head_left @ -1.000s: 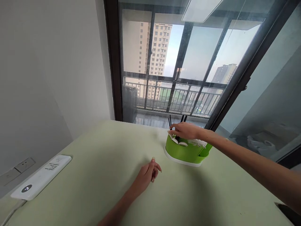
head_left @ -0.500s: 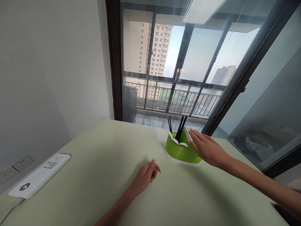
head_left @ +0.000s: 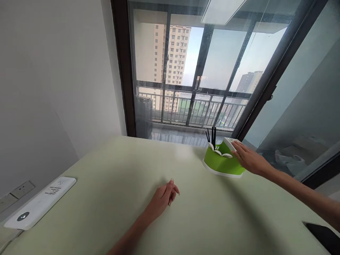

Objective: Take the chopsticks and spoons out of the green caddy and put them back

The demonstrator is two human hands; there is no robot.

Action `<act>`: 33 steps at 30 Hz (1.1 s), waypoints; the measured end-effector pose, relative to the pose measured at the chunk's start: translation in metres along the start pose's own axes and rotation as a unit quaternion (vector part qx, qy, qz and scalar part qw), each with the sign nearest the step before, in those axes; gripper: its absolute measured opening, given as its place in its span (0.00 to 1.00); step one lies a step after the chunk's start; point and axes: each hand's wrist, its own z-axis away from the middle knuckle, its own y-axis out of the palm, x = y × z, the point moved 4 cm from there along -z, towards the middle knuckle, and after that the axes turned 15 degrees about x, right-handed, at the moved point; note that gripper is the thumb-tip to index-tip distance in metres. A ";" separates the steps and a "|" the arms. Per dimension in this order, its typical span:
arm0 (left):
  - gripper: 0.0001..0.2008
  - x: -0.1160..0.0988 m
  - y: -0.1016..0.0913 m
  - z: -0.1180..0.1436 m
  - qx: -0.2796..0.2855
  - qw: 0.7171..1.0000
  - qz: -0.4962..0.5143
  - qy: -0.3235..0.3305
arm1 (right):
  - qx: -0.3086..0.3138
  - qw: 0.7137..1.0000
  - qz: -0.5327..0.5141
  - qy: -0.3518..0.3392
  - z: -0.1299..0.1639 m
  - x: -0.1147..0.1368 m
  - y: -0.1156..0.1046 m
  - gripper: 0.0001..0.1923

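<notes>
At the far right of the table stands a green utensil holder (head_left: 222,163) with a white base. Black chopsticks (head_left: 214,137) stick up out of it, and white spoons (head_left: 217,152) rest along its front rim. My right hand (head_left: 251,157) grips its right side, fingers laid over the white top part; the underside of the grip is hidden. Near the middle of the table lies my left hand (head_left: 163,196), loosely curled with the thumb on top. No object shows in it, and it is apart from the holder.
A white power strip (head_left: 42,203) with a cord lies along the left edge of the pale green table (head_left: 106,212). A dark flat object (head_left: 322,235) lies at the right front. Beyond the table are a wall and a glass door onto a balcony.
The utensil holder has slid to the right and slightly away, together with my right hand. My left hand has stayed nearly in place. More of the dark flat object shows.
</notes>
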 end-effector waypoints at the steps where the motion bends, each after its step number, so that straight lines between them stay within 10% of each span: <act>1: 0.31 0.000 0.000 0.000 0.000 1.000 -0.001 -0.001 | -0.001 1.000 -0.003 0.005 -0.002 -0.009 0.002 0.36; 17: 0.30 -0.004 0.001 0.002 0.001 1.000 -0.012 -0.014 | -0.031 0.998 -0.019 0.044 -0.011 -0.072 0.001 0.35; 24: 0.27 -0.007 0.001 0.001 -0.007 0.999 -0.046 -0.011 | -0.146 0.989 -0.004 0.019 0.034 0.020 0.019 0.32; 28: 0.26 -0.008 -0.008 -0.001 -0.053 0.986 -0.156 0.004 | -0.094 0.991 -0.068 -0.073 0.053 0.083 0.061 0.30; 33: 0.11 -0.005 -0.028 0.000 -0.138 0.907 -0.394 0.051 | 0.010 0.991 -0.133 -0.025 0.048 0.113 0.117 0.32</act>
